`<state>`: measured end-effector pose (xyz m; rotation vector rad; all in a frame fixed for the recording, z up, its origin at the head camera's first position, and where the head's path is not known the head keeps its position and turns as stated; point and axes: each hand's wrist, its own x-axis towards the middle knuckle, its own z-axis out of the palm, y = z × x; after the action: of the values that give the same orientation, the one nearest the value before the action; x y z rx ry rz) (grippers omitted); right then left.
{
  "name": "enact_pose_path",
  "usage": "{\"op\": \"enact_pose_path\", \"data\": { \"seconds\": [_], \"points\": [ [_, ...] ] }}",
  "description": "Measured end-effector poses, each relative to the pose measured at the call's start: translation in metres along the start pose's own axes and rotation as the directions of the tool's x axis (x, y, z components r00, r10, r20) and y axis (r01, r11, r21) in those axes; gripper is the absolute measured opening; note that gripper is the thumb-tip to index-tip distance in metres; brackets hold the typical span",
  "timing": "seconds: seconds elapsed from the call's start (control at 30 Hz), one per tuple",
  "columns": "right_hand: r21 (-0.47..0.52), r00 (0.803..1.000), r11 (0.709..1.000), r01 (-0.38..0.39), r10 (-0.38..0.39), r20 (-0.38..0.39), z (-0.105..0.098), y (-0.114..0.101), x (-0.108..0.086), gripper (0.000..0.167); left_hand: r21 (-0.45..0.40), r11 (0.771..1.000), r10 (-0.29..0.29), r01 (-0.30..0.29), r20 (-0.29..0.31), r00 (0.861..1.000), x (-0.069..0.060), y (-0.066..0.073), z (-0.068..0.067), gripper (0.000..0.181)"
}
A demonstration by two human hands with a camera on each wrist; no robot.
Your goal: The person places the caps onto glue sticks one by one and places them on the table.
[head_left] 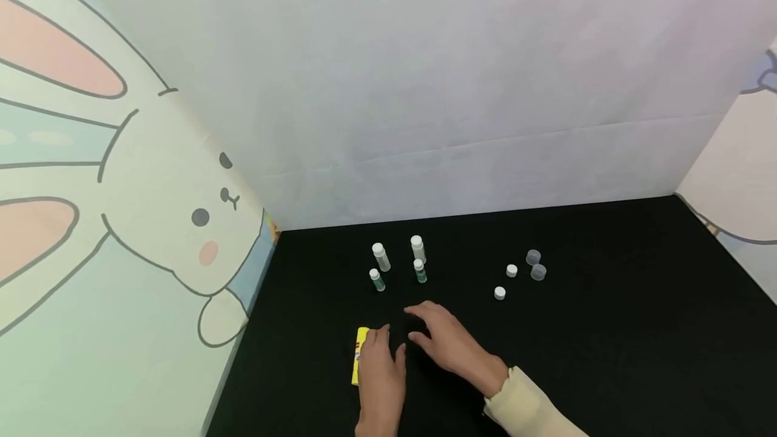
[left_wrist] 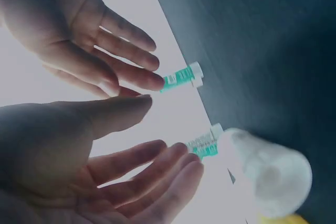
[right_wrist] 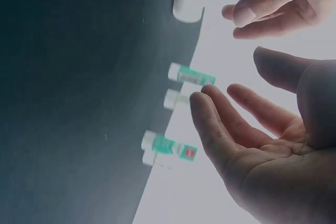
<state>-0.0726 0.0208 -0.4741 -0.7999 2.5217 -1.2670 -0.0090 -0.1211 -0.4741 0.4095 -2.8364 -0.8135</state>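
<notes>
In the head view, my left hand (head_left: 381,373) is beside a yellow cylinder (head_left: 359,359) with a printed label, partly covering it. The left wrist view shows a blurred white cylinder (left_wrist: 278,177) just past the left fingertips, with a bit of yellow at its lower edge. My right hand (head_left: 452,342) hovers to the right, fingers loosely bent, nothing between them. Both palms face each other. Farther back stand two small green-labelled bottles with white caps, a left one (head_left: 378,280) and a right one (head_left: 420,272).
Behind those are two white bottles, one left (head_left: 381,257) and one right (head_left: 418,249). On the right lie two white caps (head_left: 512,270) and two translucent caps or cups (head_left: 538,272). A pale wall (head_left: 473,86) bounds the black table (head_left: 607,356) at the back.
</notes>
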Motion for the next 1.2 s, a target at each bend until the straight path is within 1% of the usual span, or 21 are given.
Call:
{"op": "enact_pose_path", "data": {
  "seconds": [0.1,0.27,0.4,0.57,0.67,0.73,0.8,0.97,1.07,1.2],
  "points": [
    [0.013,0.999,1.000,-0.023,0.024,-0.037,-0.009,0.002,-0.004,0.040,-0.034,0.999,0.014,-0.013,0.009,1.000,0.002,0.006,0.003,0.041],
    [0.017,0.992,0.997,-0.074,0.076,-0.104,-0.023,0.006,-0.010,0.038,-0.100,0.995,0.001,-0.001,-0.007,1.000,0.006,0.015,0.014,0.045],
    [0.012,0.978,0.991,-0.134,0.135,-0.162,-0.033,0.011,-0.013,0.036,-0.178,0.984,-0.021,0.015,-0.031,0.999,0.011,0.021,0.022,0.051],
    [0.017,0.955,0.978,-0.206,0.205,-0.216,-0.045,0.019,-0.018,0.037,-0.273,0.961,-0.046,0.033,-0.041,0.998,0.018,0.028,0.028,0.057],
    [0.000,0.948,0.978,-0.209,0.202,-0.246,-0.053,0.025,-0.020,0.038,-0.319,0.947,-0.057,0.041,-0.042,0.997,0.023,0.032,0.031,0.059],
    [-0.022,0.944,0.979,-0.202,0.189,-0.272,-0.058,0.029,-0.021,0.037,-0.340,0.940,-0.056,0.036,-0.050,0.997,0.026,0.034,0.033,0.061],
    [-0.052,0.939,0.980,-0.194,0.170,-0.299,-0.061,0.032,-0.023,0.037,-0.358,0.933,-0.055,0.031,-0.059,0.997,0.029,0.036,0.035,0.062],
    [-0.114,0.920,0.979,-0.171,0.118,-0.374,-0.067,0.039,-0.027,0.036,-0.409,0.912,-0.059,0.018,-0.088,0.994,0.036,0.040,0.042,0.064],
    [-0.127,0.908,0.977,-0.173,0.109,-0.404,-0.069,0.042,-0.028,0.035,-0.438,0.899,-0.061,0.011,-0.099,0.993,0.041,0.042,0.046,0.064],
    [-0.135,0.899,0.973,-0.188,0.115,-0.422,-0.072,0.048,-0.029,0.036,-0.461,0.887,-0.070,0.015,-0.101,0.992,0.049,0.043,0.052,0.064]
  ]
}}
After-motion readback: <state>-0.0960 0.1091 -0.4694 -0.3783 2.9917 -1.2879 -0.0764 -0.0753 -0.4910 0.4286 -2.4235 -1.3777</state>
